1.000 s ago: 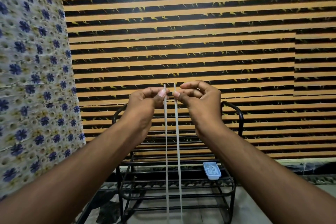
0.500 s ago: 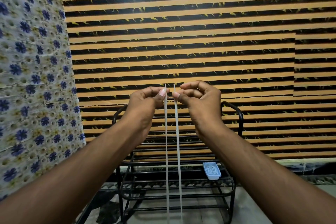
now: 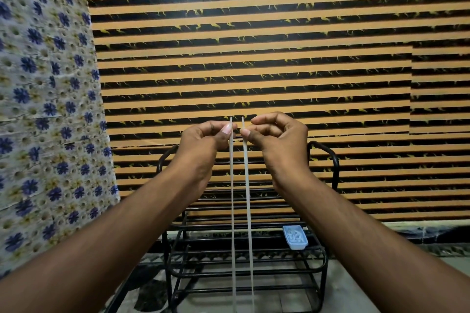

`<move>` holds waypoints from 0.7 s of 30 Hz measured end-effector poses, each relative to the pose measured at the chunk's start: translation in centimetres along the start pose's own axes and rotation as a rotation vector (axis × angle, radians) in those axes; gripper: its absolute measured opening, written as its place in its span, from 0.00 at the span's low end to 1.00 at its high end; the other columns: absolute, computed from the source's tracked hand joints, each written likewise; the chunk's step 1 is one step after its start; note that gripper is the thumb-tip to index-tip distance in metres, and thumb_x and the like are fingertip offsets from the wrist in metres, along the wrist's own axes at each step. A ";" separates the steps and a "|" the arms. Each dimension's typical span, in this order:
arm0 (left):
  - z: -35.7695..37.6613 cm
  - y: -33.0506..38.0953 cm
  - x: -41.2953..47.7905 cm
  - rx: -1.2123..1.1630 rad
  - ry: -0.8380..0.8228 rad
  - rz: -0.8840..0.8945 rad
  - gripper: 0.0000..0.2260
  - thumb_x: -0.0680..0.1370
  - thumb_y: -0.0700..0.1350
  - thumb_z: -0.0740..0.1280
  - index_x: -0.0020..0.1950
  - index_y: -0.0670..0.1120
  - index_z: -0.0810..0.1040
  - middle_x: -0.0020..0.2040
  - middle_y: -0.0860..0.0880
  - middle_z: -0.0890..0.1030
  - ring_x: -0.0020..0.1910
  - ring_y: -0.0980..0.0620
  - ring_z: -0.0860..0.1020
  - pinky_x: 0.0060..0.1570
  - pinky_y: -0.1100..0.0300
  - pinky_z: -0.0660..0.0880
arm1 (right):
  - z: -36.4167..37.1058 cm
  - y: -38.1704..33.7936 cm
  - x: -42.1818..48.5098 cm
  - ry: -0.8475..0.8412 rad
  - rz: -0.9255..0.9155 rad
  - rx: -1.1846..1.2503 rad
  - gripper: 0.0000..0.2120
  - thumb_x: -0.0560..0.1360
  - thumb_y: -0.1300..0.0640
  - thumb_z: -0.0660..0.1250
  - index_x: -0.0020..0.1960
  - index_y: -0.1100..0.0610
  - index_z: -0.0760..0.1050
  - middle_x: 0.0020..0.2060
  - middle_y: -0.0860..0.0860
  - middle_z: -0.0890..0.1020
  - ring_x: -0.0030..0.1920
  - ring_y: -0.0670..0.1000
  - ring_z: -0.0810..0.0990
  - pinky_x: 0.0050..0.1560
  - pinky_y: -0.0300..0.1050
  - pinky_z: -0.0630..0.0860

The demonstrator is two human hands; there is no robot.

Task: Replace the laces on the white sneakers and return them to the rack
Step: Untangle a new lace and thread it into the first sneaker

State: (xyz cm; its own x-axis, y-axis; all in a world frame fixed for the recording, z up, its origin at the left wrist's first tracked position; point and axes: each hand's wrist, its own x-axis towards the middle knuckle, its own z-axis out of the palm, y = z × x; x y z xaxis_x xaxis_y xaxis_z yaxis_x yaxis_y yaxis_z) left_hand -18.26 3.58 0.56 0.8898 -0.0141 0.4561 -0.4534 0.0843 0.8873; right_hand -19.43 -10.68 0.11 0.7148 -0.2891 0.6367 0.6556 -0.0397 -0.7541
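As the two white lace strands (image 3: 232,198) hang straight down, side by side and slightly apart, their upper ends are held high. The left hand (image 3: 203,142) pinches the left strand between thumb and forefinger, and the right hand (image 3: 277,140) pinches the right strand likewise, its other fingers curled. Behind them stands the black metal rack (image 3: 323,160), and the strands pass in front of its shelves. A small white tray (image 3: 296,239) lies on one shelf, at the right. Farther back is the striped wall (image 3: 254,58), with a flowered cloth (image 3: 45,109) at the left.
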 end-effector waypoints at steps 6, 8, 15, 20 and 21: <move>-0.7 -1.1 -0.2 0.020 -0.004 -0.034 0.07 0.83 0.44 0.67 0.56 0.49 0.85 0.50 0.51 0.86 0.53 0.54 0.81 0.48 0.54 0.72 | -1.0 1.6 -0.7 -0.006 -0.054 -0.077 0.10 0.72 0.64 0.76 0.52 0.56 0.80 0.42 0.50 0.86 0.45 0.45 0.86 0.47 0.40 0.83; -1.2 -2.0 -0.4 -0.032 -0.030 -0.086 0.08 0.83 0.42 0.65 0.58 0.46 0.84 0.50 0.49 0.84 0.50 0.53 0.80 0.45 0.55 0.76 | -1.7 2.6 -0.9 -0.011 -0.054 -0.109 0.09 0.73 0.64 0.75 0.51 0.56 0.81 0.43 0.51 0.85 0.46 0.46 0.85 0.46 0.41 0.83; -2.6 -8.9 -2.3 0.122 -0.079 -0.202 0.08 0.84 0.42 0.65 0.55 0.46 0.84 0.46 0.49 0.83 0.39 0.53 0.77 0.39 0.57 0.74 | -3.8 7.7 -2.2 -0.027 0.098 -0.047 0.04 0.76 0.68 0.71 0.47 0.61 0.82 0.41 0.57 0.85 0.36 0.53 0.85 0.35 0.47 0.81; -3.2 -16.2 -4.1 0.291 -0.113 -0.303 0.07 0.83 0.45 0.67 0.50 0.48 0.85 0.41 0.52 0.84 0.35 0.56 0.76 0.32 0.61 0.70 | -4.6 13.1 -4.6 -0.063 0.126 -0.165 0.04 0.74 0.67 0.73 0.43 0.60 0.83 0.39 0.50 0.85 0.36 0.45 0.81 0.34 0.37 0.75; -3.3 -17.8 -4.5 0.320 -0.120 -0.326 0.07 0.83 0.45 0.67 0.50 0.47 0.85 0.40 0.52 0.84 0.34 0.57 0.76 0.31 0.62 0.69 | -4.6 14.0 -5.1 -0.075 0.127 -0.177 0.03 0.74 0.68 0.74 0.43 0.61 0.83 0.37 0.49 0.84 0.36 0.42 0.79 0.35 0.35 0.74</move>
State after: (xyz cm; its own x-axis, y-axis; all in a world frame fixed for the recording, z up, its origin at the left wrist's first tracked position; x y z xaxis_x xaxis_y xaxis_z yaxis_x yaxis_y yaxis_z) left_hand -14.02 5.42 -17.53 0.9848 -0.1052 0.1384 -0.1612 -0.2546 0.9535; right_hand -15.04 -14.20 -14.41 0.8091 -0.2312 0.5403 0.5111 -0.1770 -0.8411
